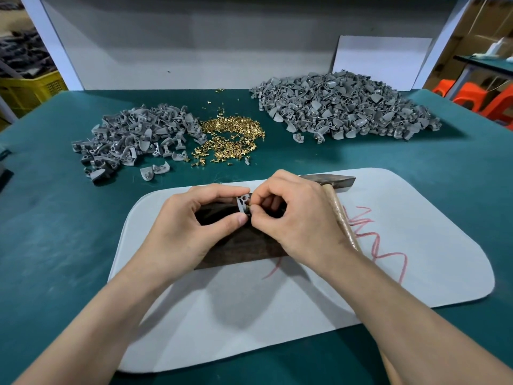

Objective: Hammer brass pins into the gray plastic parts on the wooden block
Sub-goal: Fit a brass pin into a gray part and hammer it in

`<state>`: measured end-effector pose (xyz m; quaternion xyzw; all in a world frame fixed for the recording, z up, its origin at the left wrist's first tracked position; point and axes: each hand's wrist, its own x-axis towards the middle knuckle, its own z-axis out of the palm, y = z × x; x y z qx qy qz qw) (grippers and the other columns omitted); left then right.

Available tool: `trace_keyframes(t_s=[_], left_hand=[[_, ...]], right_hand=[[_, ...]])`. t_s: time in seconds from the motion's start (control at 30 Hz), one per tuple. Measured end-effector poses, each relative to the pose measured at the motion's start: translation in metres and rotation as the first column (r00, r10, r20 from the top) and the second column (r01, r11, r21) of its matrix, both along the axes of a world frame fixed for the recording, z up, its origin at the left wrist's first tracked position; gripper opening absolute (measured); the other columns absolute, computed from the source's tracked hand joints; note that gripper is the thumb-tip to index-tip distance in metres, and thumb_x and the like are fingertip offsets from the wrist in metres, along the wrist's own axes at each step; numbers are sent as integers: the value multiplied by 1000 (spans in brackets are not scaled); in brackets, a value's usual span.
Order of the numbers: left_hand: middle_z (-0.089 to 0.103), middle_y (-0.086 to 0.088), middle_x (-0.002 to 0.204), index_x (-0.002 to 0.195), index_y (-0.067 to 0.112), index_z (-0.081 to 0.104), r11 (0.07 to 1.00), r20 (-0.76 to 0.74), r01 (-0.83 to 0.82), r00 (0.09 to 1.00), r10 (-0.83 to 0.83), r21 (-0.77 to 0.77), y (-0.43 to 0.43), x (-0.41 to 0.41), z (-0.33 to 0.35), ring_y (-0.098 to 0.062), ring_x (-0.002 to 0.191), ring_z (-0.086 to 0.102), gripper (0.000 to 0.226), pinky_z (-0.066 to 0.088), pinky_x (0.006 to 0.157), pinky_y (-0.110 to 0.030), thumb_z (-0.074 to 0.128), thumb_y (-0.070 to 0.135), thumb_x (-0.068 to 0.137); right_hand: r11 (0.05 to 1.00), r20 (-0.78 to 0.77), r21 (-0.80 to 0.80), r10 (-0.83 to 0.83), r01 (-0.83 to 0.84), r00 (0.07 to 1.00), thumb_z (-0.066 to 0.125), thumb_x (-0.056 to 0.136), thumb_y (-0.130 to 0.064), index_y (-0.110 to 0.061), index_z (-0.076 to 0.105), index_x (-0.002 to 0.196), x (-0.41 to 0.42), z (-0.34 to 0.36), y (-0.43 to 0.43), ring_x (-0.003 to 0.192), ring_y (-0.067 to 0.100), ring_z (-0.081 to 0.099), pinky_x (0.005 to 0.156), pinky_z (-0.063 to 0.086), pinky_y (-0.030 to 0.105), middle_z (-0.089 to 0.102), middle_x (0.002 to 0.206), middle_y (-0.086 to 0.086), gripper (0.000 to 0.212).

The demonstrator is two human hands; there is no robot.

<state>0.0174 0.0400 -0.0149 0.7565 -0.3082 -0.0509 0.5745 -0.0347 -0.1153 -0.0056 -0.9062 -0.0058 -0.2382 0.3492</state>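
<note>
Near the front edge of a green table [55,218], we look down on a white mat [305,315] marked with a red scribble [383,245]. A dark wooden block [244,245] lies on the mat, and two bare hands meet over its far end. The left hand [194,220] pinches a small gray plastic part [242,202] between thumb and forefinger. The right hand [299,218], fingers curled, pinches a brass pin [249,209] against the part's side. We cannot tell whether the pin sits in a hole, or whether the part touches the block. A hammer [341,212] lies just beside the right hand, its wooden handle running along the wrist and its metal head on the far side.

Beyond the mat we see a loose heap of brass pins [230,137] between two piles of gray parts, the smaller pile [133,134] on the left and the larger pile [341,109] on the right. A white card [380,59] leans behind the larger pile. A yellow crate [30,90] stands off the table at far left, and orange stools [472,95] at far right.
</note>
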Motion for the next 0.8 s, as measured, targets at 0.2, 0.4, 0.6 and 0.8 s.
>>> trace_keyframes(t_s=[0.2,0.4,0.6,0.8], left_hand=[[74,4,106,106,14,71,997,-69,38,997,-42,-61,-1,1,-3,-11,104,67,37,49,97,-25,71,21,70],[74,4,104,103,20,72,994,-95,23,995,-33,-110,-4,0,-8,-11,104,66,35,49,95,-22,72,23,68],[70,1,107,102,29,71,994,-75,-18,997,10,-105,-14,-4,-14,-11,107,62,32,46,94,-20,73,25,70],[67,10,105,102,38,68,997,-29,-25,999,23,-74,-30,-13,-15,-7,112,56,34,40,93,-11,78,16,78]], right_hand=[[1000,-21,14,18,-18,1000,71,72,-7,-13,67,69,0,2,0,62,5,47,60,37,12,58,72,-1,8],[999,-22,-40,8,-8,1000,73,70,-9,-16,65,66,-3,5,-3,69,7,49,60,34,4,56,70,-6,11],[997,4,80,22,-22,1000,72,71,-3,-9,67,68,-4,-1,-10,68,13,50,60,36,12,59,71,1,8],[997,40,57,49,-51,998,70,71,0,-6,65,70,-11,-4,-29,65,12,50,63,41,22,56,70,-3,7]])
